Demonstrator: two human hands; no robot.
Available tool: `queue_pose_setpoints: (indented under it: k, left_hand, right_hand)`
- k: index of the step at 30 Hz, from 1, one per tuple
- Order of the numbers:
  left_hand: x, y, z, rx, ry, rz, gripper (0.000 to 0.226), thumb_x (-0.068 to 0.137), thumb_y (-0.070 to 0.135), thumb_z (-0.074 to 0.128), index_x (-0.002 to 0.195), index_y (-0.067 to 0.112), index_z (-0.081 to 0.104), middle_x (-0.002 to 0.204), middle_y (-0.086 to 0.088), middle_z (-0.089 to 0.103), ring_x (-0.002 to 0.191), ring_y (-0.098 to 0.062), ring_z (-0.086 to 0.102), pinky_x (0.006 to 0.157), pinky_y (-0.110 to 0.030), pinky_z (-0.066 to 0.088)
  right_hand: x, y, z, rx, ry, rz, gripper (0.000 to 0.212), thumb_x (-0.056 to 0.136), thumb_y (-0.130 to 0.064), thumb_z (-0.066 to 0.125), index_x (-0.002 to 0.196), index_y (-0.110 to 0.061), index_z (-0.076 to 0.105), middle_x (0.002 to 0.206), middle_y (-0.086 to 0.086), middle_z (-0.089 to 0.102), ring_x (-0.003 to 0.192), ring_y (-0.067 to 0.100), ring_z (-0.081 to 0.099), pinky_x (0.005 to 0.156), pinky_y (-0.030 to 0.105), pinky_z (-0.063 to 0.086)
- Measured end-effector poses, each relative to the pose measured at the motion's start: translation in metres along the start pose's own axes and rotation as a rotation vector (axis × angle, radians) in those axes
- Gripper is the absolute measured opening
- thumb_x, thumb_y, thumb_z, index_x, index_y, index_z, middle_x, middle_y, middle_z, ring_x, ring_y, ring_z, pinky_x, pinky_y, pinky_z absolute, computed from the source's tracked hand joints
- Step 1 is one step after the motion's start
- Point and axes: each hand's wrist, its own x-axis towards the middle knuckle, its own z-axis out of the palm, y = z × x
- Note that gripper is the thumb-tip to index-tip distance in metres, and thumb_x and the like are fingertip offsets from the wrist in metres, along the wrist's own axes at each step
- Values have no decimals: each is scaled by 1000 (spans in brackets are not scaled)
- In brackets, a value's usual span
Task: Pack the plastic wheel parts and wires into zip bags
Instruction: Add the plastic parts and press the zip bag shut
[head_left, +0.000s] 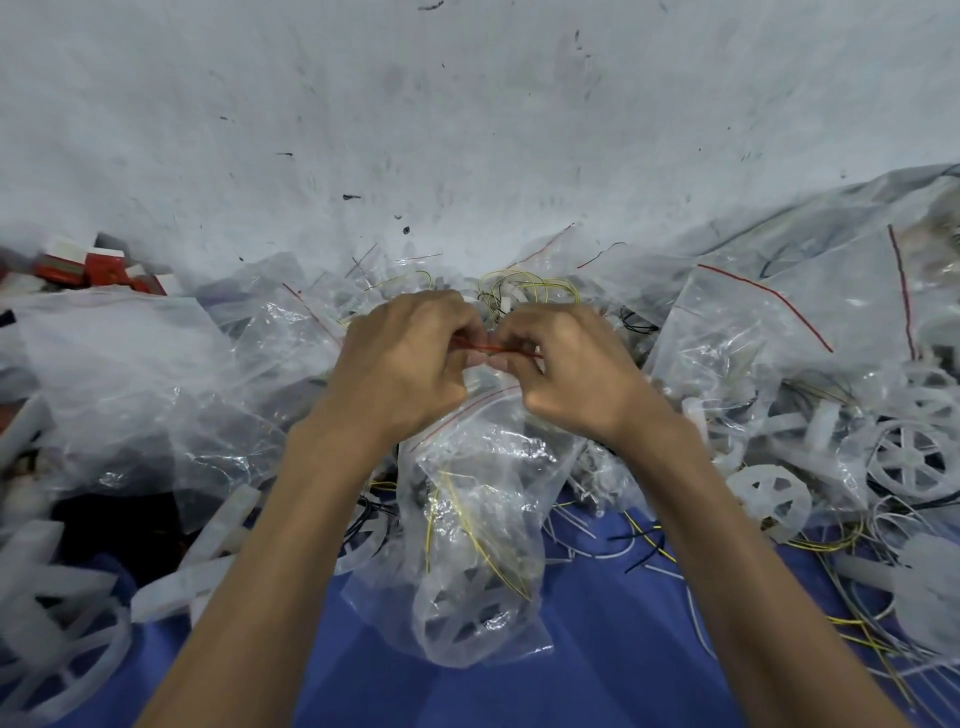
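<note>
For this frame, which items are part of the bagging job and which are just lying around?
In the job: zip bag holding a wheel and yellow wire, its red seal pinched by left hand and right hand; loose wheels; loose wires; spare bags.
Lying about: red-and-white boxes; blue cloth.

Red-and-white boxes sit against a scuffed white surface; blue cloth nearer.

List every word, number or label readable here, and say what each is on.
No text can be read.
The red and white boxes at far left: any print is too blurred to read.
The zip bag pinched by the left hand and right hand: only a red seal strip, no lettering.
</note>
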Motion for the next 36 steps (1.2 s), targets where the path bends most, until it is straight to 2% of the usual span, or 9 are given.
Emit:
queue_pose_setpoints:
  k: [4, 10, 16, 21, 23, 25, 29, 32, 36]
  left_hand:
    - [0, 15, 8, 19, 92, -78, 11, 72, 16, 67, 80, 23, 69, 82, 7, 66, 78, -24, 61, 65, -31, 44]
    - [1, 11, 4, 21, 96, -141, 12, 79, 17, 72, 83, 29, 71, 82, 10, 65, 80, -19, 59, 65, -26, 33]
    - [1, 8, 2, 42, 30, -164, 22, 77, 5, 72, 79, 27, 70, 74, 16, 54, 78, -14, 58, 66, -26, 37]
    - [2, 2, 4, -3, 60, -213, 17, 74, 8, 76, 81, 24, 74, 79, 7, 70, 79, -17, 62, 68, -27, 44]
    - [3, -3, 2, -57, 70, -243, 15, 72, 11, 79, 80, 23, 76, 72, 11, 68, 67, -7, 57, 64, -23, 42]
    - [4, -5, -1, -91, 34, -257, 15, 71, 10, 81, 79, 22, 76, 61, 21, 58, 59, 6, 51, 59, -16, 39]
    - [4, -11, -3, -54, -68, -238, 20, 73, 1, 76, 82, 19, 75, 72, 6, 66, 61, 2, 53, 56, -1, 33]
    - [4, -14, -3, -89, -62, -252, 24, 71, -7, 74, 79, 16, 75, 68, 9, 62, 57, 11, 52, 58, 3, 36]
    - [4, -11, 1, -64, -7, -282, 23, 71, -7, 70, 79, 15, 75, 64, 8, 62, 67, -8, 63, 63, -6, 38]
  right_hand:
    - [0, 1, 2, -51, 93, 40, 18, 72, -4, 62, 68, -19, 53, 69, -6, 49, 72, 29, 57, 58, 27, 30]
    - [2, 12, -4, 127, 46, 152, 4, 77, -16, 73, 79, -20, 71, 73, -2, 68, 73, 17, 61, 71, 38, 51]
    - [0, 11, -2, 29, 14, 128, 13, 77, -5, 69, 81, -18, 69, 72, -8, 63, 76, 16, 61, 70, 30, 47]
    - [0, 8, 9, 4, 80, 134, 13, 76, -5, 69, 84, -15, 71, 78, 3, 72, 72, 15, 62, 66, 26, 42]
    - [1, 11, 7, 97, 89, 137, 9, 76, -7, 72, 83, -14, 74, 74, 0, 72, 65, 6, 54, 62, 21, 35]
    - [1, 14, 3, 131, 30, 142, 9, 78, -10, 72, 85, -14, 74, 77, -2, 71, 67, 4, 53, 66, 22, 40]
    - [-2, 25, -4, 81, -87, 156, 14, 80, -7, 70, 93, -12, 72, 88, 0, 71, 79, 10, 60, 77, 24, 46]
    - [-4, 29, -5, 62, -23, 196, 10, 79, -9, 71, 85, -16, 73, 81, -5, 70, 78, 13, 60, 74, 33, 51]
    - [-4, 26, 6, 1, 55, 186, 13, 75, -2, 65, 79, -12, 72, 78, 3, 72, 79, 23, 66, 73, 36, 52]
